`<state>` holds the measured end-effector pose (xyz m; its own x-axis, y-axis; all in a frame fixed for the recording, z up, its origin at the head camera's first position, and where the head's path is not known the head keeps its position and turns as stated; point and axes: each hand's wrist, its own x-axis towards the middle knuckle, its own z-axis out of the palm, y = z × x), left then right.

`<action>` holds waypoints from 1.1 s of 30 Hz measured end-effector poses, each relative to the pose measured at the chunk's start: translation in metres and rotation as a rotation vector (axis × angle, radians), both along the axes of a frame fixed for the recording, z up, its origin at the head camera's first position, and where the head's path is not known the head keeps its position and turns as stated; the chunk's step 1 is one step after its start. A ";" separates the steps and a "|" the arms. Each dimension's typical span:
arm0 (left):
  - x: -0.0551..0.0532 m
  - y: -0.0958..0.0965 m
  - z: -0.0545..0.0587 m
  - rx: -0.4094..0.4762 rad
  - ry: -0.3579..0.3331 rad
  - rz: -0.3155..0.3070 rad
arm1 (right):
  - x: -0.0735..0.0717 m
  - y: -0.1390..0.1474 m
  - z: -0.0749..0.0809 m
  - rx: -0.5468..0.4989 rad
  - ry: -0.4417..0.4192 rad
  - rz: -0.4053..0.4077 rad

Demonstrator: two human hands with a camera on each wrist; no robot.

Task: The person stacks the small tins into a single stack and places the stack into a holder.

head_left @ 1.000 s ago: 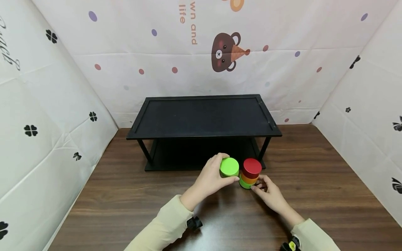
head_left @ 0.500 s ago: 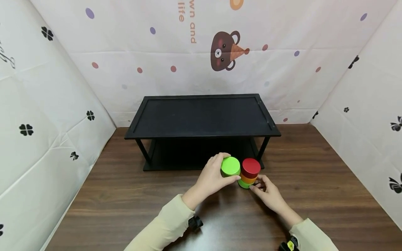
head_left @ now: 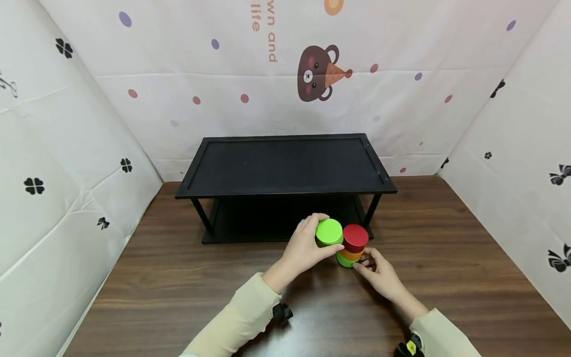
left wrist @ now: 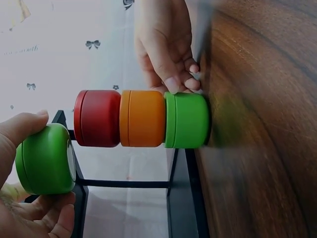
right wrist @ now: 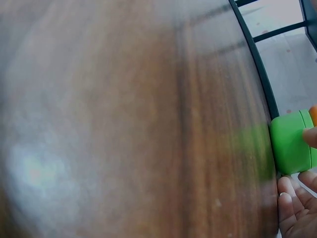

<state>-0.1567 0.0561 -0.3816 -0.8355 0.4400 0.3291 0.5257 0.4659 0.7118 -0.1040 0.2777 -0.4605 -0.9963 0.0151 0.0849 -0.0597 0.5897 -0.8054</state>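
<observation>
My left hand point(head_left: 307, 249) holds a round green lidded tin point(head_left: 329, 231) between thumb and fingers, raised off the table and just left of a stack. That stack stands upright: a red tin point(left wrist: 99, 118) on top, an orange tin point(left wrist: 143, 118) in the middle and a second green tin point(left wrist: 188, 120) at the bottom. The held tin is level with the red one or a little higher, with a gap between them in the left wrist view. My right hand point(head_left: 382, 278) pinches the bottom green tin from the right, thumb on its side near the lid seam.
Behind the stack stands a black two-tier rack point(head_left: 285, 166), its lower shelf point(head_left: 276, 218) close to the tins. The brown wood-grain table point(head_left: 178, 297) extends left, right and forward. Printed white cloth point(head_left: 223, 119) walls in the back and both sides.
My left hand has lifted the green tin slightly and brought it right, closer to the red tin. The right hand keeps its place at the bottom of the stack.
</observation>
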 end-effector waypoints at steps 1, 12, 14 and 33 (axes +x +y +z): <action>0.000 0.001 0.000 -0.001 -0.001 -0.001 | 0.000 0.000 0.000 -0.001 0.001 -0.002; -0.005 0.013 0.005 -0.007 0.014 -0.007 | 0.000 0.000 0.000 -0.003 -0.019 -0.003; -0.007 0.015 0.006 -0.010 0.010 -0.008 | 0.000 0.000 0.000 -0.003 -0.020 0.002; -0.013 0.037 0.016 -0.023 -0.015 -0.066 | 0.000 0.000 -0.002 0.003 -0.005 -0.004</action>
